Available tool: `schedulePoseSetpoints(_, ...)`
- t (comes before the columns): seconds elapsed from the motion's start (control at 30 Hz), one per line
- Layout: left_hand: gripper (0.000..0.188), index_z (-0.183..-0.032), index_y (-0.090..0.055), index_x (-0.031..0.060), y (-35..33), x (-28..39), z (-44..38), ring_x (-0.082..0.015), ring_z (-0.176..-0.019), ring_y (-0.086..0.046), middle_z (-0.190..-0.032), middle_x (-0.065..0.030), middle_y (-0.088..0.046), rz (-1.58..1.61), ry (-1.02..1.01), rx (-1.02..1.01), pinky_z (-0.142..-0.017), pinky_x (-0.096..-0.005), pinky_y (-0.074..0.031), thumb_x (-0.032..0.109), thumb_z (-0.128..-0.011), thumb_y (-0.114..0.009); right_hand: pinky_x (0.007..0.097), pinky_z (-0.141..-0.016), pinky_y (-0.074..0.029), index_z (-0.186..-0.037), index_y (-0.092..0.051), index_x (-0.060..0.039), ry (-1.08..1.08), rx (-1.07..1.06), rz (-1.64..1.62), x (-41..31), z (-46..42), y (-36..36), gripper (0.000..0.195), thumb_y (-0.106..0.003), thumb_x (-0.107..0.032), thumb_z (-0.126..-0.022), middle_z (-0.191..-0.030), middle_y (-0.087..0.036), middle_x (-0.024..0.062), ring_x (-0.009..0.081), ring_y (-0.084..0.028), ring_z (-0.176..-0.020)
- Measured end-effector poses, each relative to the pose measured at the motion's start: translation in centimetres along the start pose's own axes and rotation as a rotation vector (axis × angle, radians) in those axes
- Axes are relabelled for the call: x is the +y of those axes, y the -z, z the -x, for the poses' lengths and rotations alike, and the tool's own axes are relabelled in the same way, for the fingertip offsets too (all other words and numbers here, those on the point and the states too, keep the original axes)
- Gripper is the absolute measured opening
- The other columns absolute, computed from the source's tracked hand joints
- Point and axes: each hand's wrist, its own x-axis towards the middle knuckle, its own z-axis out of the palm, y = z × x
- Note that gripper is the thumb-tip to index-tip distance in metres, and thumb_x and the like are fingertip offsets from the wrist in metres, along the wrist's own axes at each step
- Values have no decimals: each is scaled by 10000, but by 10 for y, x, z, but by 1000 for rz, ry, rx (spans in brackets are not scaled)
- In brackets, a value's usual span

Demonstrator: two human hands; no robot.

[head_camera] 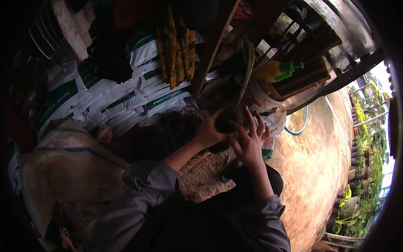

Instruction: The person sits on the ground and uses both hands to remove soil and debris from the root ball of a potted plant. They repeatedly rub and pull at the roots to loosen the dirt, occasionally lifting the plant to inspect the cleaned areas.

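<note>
A dark, round plant pot or root ball point(224, 122) is between my two hands, in deep shade. My left hand point(209, 130) curves round its left side, thumb below. My right hand point(250, 138) lies at its right side with the fingers spread, fingertips near the base of the plant. From there a long green leaf with paler edges point(247, 67) rises, like that of a snake plant. A heap of dark soil point(179, 126) lies left of my left hand. The shade hides exactly where the fingers touch.
White and green sacks point(122, 97) are stacked at the left, beside a large woven sack point(72, 167). Beyond my hands stand a white bucket point(263, 94) and a yellow bottle with a green top point(274, 71). A blue hose point(297, 131) crosses the sunlit ground at the right.
</note>
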Motion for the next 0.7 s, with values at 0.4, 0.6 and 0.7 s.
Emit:
schedulePoseSetpoints(0.4,857,-1317,-411,-4,-1,2,3,-226,-1143,-530,-1221,-163,-544,-68,2,-66,-976,-340,-415,199,-584,-807,481,-982,-307,-995,-681,-149,22,72,15,9,-6,11,355,-650,-191,-644,-1356,-434,119,368,-353,-1249)
schedulePoseSetpoints(0.6,847,-1322,-408,1,-1,6,1,-212,-1151,-520,-1235,-153,-534,-15,-38,-74,-995,-332,-396,163,-589,-800,441,-971,-321,-933,-676,-106,45,114,102,13,-4,5,301,-667,-128,-633,-1295,-498,114,355,-449,-1169)
schedulePoseSetpoints(0.7,836,-1323,-407,2,1,11,2,-202,-1146,-521,-1230,-144,-536,-1,-34,-95,-994,-327,-394,152,-598,-794,463,-980,-304,-961,-671,-134,-33,272,-59,16,-1,11,303,-658,-117,-659,-1311,-491,95,360,-437,-1185)
